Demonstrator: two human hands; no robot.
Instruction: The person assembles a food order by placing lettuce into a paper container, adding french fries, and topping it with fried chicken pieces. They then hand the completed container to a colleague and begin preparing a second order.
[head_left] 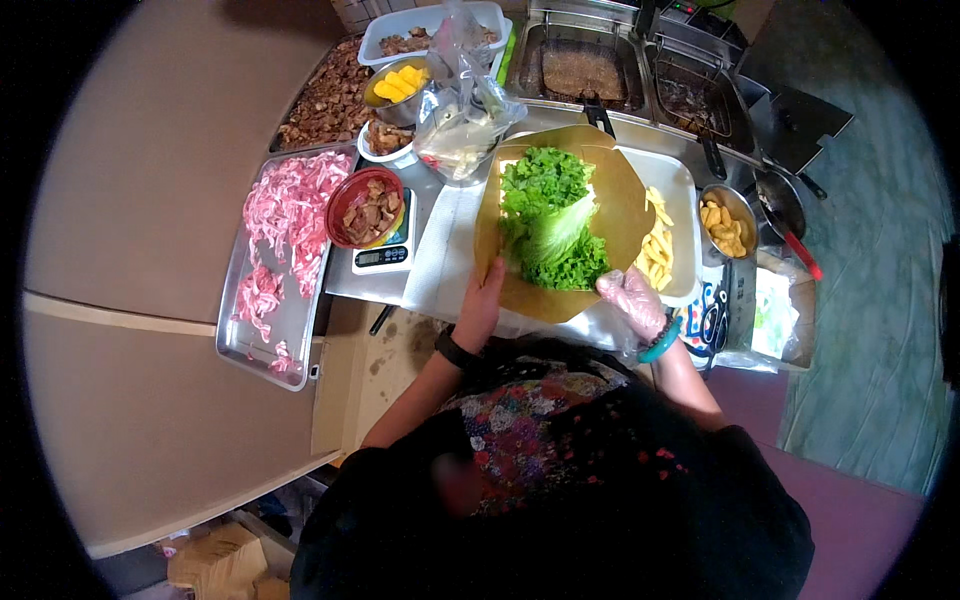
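A brown paper takeaway box (622,190) with raised flaps is held between my two hands above the counter. Green leaf lettuce (548,215) fills its middle, with a pale rib showing. My left hand (483,297), bare and with a black band at the wrist, grips the near left side. At the near right corner my right hand (634,300), in a clear plastic glove, pinches the edge; a teal bracelet circles that wrist. Behind the box's right side, a white tray (683,225) of fries (656,250) is partly hidden.
Left: a tray of raw sliced meat (290,205), and a red bowl of meat (365,207) on a scale (384,258). A plastic bag (465,120) stands behind. Fryers (580,75) line the back. Right: a bowl of nuggets (727,222), scissors (714,318) and red-handled tongs (800,252).
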